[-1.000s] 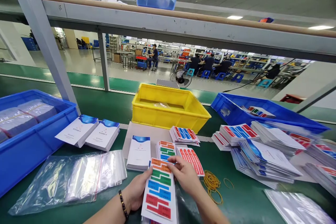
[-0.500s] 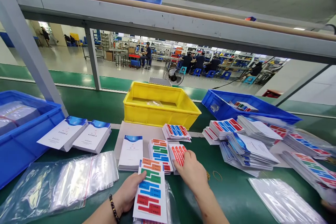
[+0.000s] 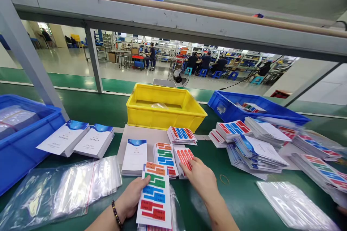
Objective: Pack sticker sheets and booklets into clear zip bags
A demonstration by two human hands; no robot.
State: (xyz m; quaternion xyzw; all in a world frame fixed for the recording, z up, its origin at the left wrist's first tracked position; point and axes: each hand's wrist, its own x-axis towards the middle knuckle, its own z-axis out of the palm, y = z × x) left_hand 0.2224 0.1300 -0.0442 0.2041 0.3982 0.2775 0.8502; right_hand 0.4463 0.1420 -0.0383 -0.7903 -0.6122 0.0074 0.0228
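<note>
My left hand (image 3: 133,194) grips a white label sheet (image 3: 154,194) printed with orange, green, blue and red blocks, its thumb on top. Beneath that sheet lies a clear plastic bag (image 3: 175,205), partly covered. My right hand (image 3: 200,177) has its thumb and fingers closed at the red label sheets (image 3: 184,156), a small stack; whether the top one is lifted cannot be made out. Between the hands stands a stack of multicoloured label sheets (image 3: 165,153). Left of it is a stack of white booklets with blue tops (image 3: 135,157). Behind sit more red-and-blue label sheets (image 3: 182,135).
A yellow bin (image 3: 165,115) stands at the back, with blue bins left (image 3: 25,144) and right (image 3: 260,110). Clear bags (image 3: 81,187) lie at left, more bags (image 3: 295,202) at right. Booklet stacks (image 3: 258,153) and a rubber band (image 3: 224,179) are on the right.
The view has shifted slightly. My right hand has turned a little over the red label sheets, its fingertips drawn closer together. My left hand keeps the multicoloured sheet in nearly the same place.
</note>
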